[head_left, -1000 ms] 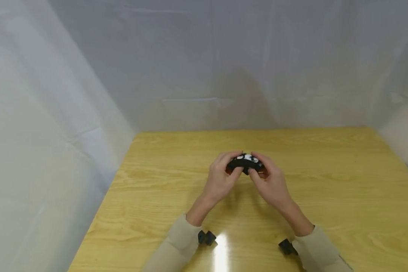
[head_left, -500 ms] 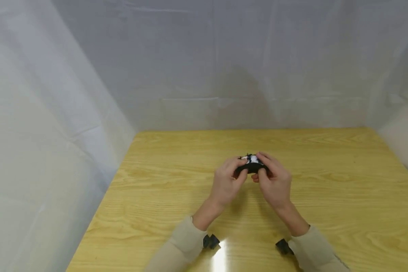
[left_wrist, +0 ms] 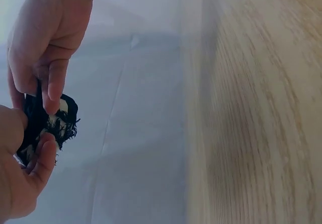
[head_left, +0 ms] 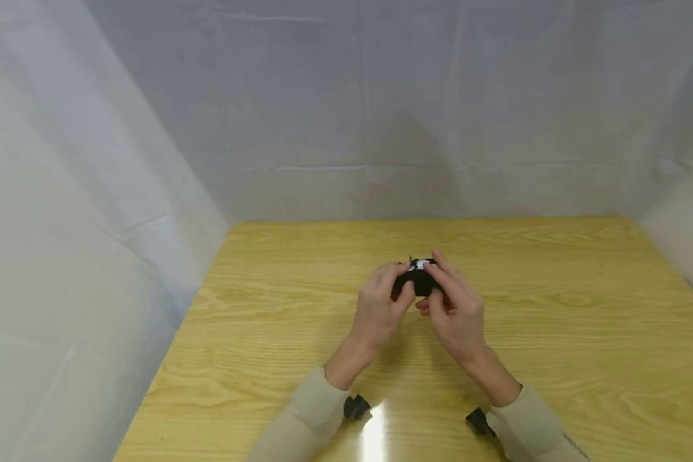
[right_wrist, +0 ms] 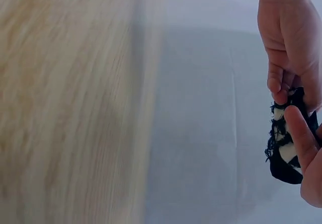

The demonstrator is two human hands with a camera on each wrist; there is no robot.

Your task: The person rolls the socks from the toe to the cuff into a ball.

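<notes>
- Change over the last second: the black-and-white cloth, earlier spread wider between the two hands, is now bunched into a smaller wad, and the hands have drawn closer together; judged from this, the piece is being folded or rolled tighter
- Left hand: fingers curled round the near and left side of the wad, thumb pressing on it, as the left wrist view confirms
- Right hand: fingers laid over the top of the wad, thumb beneath, pinching it; in the right wrist view the cloth sits between thumb and fingertips
- Position: the cloth is held just above the middle of the desk, apart from its surface
- Materials: the cloth is soft, dark fabric with white patches and frayed, thready edges; the desk is pale wood grain with a glossy finish, showing a bright glare patch at the near edge; white sheeting, creased and slightly translucent, encloses the desk on three sides
- Sleeves: beige, with a small black camera mount at each wrist
</notes>
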